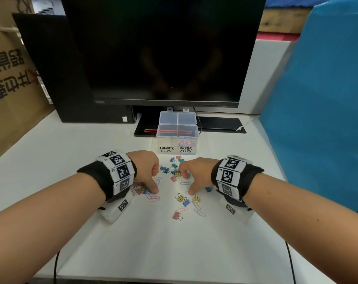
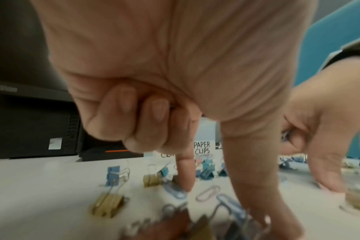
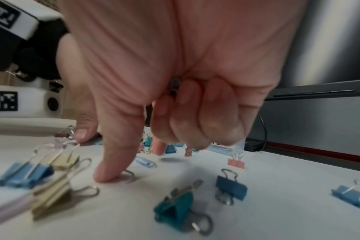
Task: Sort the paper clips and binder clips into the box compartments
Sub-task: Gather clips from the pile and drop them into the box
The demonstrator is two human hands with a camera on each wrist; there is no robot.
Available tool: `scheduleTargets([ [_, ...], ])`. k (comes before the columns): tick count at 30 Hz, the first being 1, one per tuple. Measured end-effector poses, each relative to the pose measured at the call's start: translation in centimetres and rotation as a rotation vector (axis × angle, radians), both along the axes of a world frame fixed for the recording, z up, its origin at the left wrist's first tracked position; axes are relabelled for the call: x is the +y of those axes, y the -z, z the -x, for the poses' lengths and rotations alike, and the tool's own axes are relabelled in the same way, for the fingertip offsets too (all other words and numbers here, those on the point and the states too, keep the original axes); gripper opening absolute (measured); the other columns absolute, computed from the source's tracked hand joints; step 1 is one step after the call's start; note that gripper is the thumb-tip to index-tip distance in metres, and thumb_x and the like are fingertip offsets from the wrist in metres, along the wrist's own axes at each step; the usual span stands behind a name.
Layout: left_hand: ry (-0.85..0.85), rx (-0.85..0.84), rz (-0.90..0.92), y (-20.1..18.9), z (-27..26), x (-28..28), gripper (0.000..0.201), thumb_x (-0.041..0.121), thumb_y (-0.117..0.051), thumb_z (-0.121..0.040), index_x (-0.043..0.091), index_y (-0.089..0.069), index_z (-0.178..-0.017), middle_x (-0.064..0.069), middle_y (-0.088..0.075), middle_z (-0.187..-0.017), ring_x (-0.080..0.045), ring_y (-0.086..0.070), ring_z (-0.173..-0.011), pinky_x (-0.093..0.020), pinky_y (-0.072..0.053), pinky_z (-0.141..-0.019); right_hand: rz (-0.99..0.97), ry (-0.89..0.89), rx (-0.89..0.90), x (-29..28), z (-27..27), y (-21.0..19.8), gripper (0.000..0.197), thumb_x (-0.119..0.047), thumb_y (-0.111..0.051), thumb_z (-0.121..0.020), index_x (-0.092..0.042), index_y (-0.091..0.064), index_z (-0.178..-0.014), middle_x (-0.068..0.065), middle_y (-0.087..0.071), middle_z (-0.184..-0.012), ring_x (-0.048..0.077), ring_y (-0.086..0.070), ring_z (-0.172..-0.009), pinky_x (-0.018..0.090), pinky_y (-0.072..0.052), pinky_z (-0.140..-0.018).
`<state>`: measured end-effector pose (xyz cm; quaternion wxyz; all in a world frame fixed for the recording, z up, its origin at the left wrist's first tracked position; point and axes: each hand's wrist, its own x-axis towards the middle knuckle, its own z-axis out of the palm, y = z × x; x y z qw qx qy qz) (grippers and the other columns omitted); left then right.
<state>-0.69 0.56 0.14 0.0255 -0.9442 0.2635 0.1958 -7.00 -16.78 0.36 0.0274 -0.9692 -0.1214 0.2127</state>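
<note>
A clear two-compartment box (image 1: 167, 130) labelled BINDER CLIPS and PAPER CLIPS stands open behind the pile; coloured paper clips (image 1: 186, 143) lie in its right compartment. Binder clips (image 1: 196, 199) and paper clips (image 1: 153, 198) are scattered on the white table. My left hand (image 1: 155, 181) reaches down at the pile's left. Its index fingertip (image 2: 185, 186) touches a blue paper clip (image 2: 176, 192), and its other fingers are curled tight with a thin sliver showing. My right hand (image 1: 192, 185) presses its thumb (image 3: 107, 175) on a paper clip (image 3: 128, 176), while its curled fingers hold a dark paper clip (image 3: 174, 87).
A dark monitor (image 1: 163, 48) on its stand rises just behind the box, with a black computer tower (image 1: 51, 68) to the left. A cardboard box (image 1: 6, 78) flanks the table's left edge and a blue sheet (image 1: 317, 99) the right. Black cables hang at the front edge.
</note>
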Motion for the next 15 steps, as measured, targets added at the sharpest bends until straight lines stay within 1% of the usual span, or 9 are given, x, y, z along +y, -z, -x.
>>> scheduleTargets([
  [1, 0.002, -0.017, 0.008, 0.1, 0.1, -0.1, 0.05, 0.05, -0.081, -0.063, 0.021, -0.064, -0.1, 0.006, -0.061, -0.098, -0.013, -0.056, -0.085, -0.022, -0.041, -0.063, -0.009, 0.003, -0.013, 0.0, 0.0, 0.0, 0.038, -0.028, -0.07, -0.083, -0.015, -0.05, -0.112, 0.003, -0.055, -0.108, 0.018, -0.046, -0.084, 0.02, -0.034, -0.056],
  [3, -0.006, -0.036, 0.03, 0.2, 0.1, -0.4, 0.043, 0.045, -0.08, -0.068, 0.019, -0.066, -0.099, 0.006, -0.06, -0.092, -0.012, -0.055, -0.08, -0.02, -0.038, -0.057, -0.035, 0.007, -0.034, 0.2, 0.0, 0.1, 0.034, -0.026, -0.068, -0.084, -0.014, -0.054, -0.113, 0.003, -0.057, -0.117, 0.021, -0.051, -0.093, 0.022, -0.039, -0.069],
  [5, -0.011, -0.037, 0.042, 0.3, 0.1, -0.8, 0.034, 0.038, -0.077, -0.074, 0.017, -0.069, -0.098, 0.003, -0.064, -0.092, -0.012, -0.056, -0.078, -0.019, -0.04, -0.057, -0.059, 0.005, -0.059, 0.4, -0.1, 0.4, 0.022, -0.023, -0.067, -0.085, -0.013, -0.06, -0.104, 0.003, -0.06, -0.12, 0.023, -0.056, -0.102, 0.025, -0.04, -0.078],
  [7, -0.015, -0.025, 0.042, 0.5, 0.0, -1.2, 0.027, 0.033, -0.073, -0.079, 0.012, -0.071, -0.096, -0.002, -0.07, -0.095, -0.014, -0.058, -0.078, -0.022, -0.047, -0.066, -0.047, -0.009, -0.067, 0.6, -0.2, 0.6, 0.012, -0.02, -0.066, -0.086, -0.013, -0.063, -0.096, 0.002, -0.064, -0.106, 0.019, -0.056, -0.092, 0.025, -0.041, -0.076],
  [8, -0.021, -0.017, 0.032, 0.6, 0.0, -1.3, 0.024, 0.031, -0.072, -0.081, 0.009, -0.072, -0.091, -0.004, -0.071, -0.091, -0.016, -0.058, -0.077, -0.025, -0.049, -0.071, -0.034, -0.009, -0.06, 0.7, -0.3, 0.7, 0.01, -0.02, -0.064, -0.087, -0.013, -0.064, -0.094, 0.001, -0.062, -0.097, 0.017, -0.054, -0.087, 0.025, -0.041, -0.074],
  [10, -0.014, -0.002, -0.02, 0.7, 0.0, -1.5, 0.022, 0.03, -0.068, -0.083, 0.01, -0.067, -0.073, -0.002, -0.065, -0.075, -0.017, -0.057, -0.074, -0.029, -0.051, -0.076, -0.009, 0.011, -0.025, 0.8, -0.2, 0.9, 0.014, -0.022, -0.061, -0.089, -0.009, -0.065, -0.094, 0.001, -0.058, -0.09, 0.017, -0.052, -0.083, 0.025, -0.043, -0.073],
  [12, 0.01, -0.006, -0.1, 0.5, 0.2, -1.7, 0.034, 0.03, -0.061, -0.088, 0.017, -0.057, -0.057, 0.003, -0.055, -0.06, -0.015, -0.054, -0.063, -0.029, -0.05, -0.073, 0.031, 0.034, 0.008, 0.8, 0.0, 1.2, 0.024, -0.023, -0.057, -0.091, -0.002, -0.065, -0.098, 0.005, -0.055, -0.087, 0.018, -0.051, -0.08, 0.025, -0.043, -0.069],
  [14, 0.035, -0.025, -0.169, 0.5, 0.6, -1.9, 0.041, 0.03, -0.053, -0.092, 0.02, -0.053, -0.052, 0.006, -0.05, -0.054, -0.01, -0.047, -0.052, -0.024, -0.045, -0.066, 0.064, 0.029, 0.018, 0.9, 0.2, 1.4, 0.019, -0.022, -0.054, -0.091, -0.005, -0.061, -0.092, 0.006, -0.052, -0.085, 0.019, -0.049, -0.078, 0.024, -0.042, -0.065],
  [15, 0.049, -0.041, -0.194, 0.4, 0.8, -2.0, 0.042, 0.03, -0.051, -0.093, 0.02, -0.052, -0.052, 0.006, -0.048, -0.054, -0.009, -0.044, -0.05, -0.022, -0.042, -0.061, 0.079, 0.021, 0.014, 0.9, 0.3, 1.3, 0.015, -0.022, -0.054, -0.092, -0.008, -0.057, -0.089, 0.006, -0.052, -0.085, 0.019, -0.049, -0.078, 0.024, -0.043, -0.066],
])
